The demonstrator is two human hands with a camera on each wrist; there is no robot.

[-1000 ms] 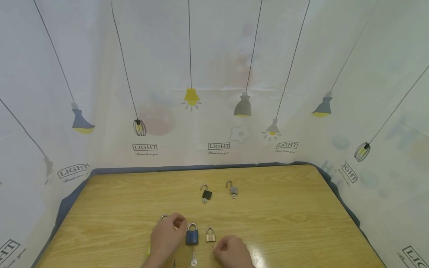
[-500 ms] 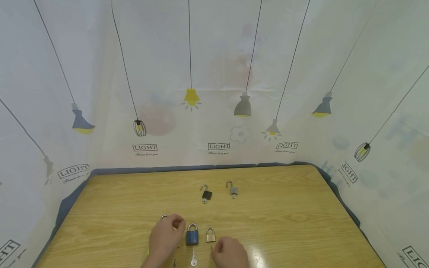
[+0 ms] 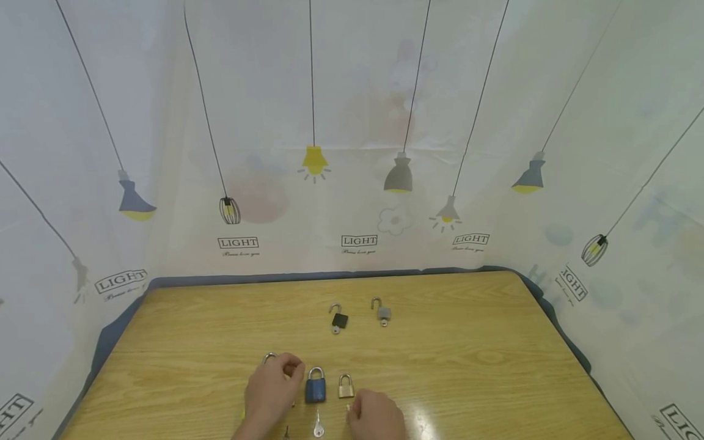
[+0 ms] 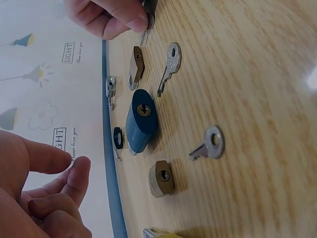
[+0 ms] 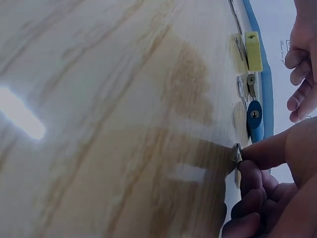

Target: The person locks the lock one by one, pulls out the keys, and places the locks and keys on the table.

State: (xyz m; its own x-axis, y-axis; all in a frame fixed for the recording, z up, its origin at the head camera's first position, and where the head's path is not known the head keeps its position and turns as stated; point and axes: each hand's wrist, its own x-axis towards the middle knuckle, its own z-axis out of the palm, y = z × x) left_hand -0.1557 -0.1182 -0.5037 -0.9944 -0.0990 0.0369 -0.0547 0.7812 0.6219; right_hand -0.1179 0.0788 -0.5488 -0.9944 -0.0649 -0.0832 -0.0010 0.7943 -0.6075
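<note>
My right hand [image 3: 378, 415] pinches a small key [image 5: 237, 154] between thumb and forefinger, low over the table. Just beyond it stands a small brass padlock [image 3: 345, 390] with its shackle down. To the left are a blue padlock [image 3: 316, 390] and its loose key [image 3: 318, 425]. My left hand [image 3: 275, 388] hovers with loosely bent fingers and holds nothing. Near it, a second brass padlock [image 4: 162, 178] shows its keyhole in the left wrist view, with another loose key [image 4: 213, 141] in front. A yellow padlock [image 5: 253, 52] is mostly hidden behind my left hand in the head view.
Toward the back of the wooden table [image 3: 467, 354] lie a black padlock [image 3: 340, 319] and a grey padlock [image 3: 384, 313], both with raised shackles and keys inserted. A pale curtain [image 3: 352, 91] printed with lamps surrounds the table's back and sides.
My right hand has shifted slightly left and toward the near edge, its fingers drawn in at the small key. My left hand has barely moved. The padlocks stay where they were.
</note>
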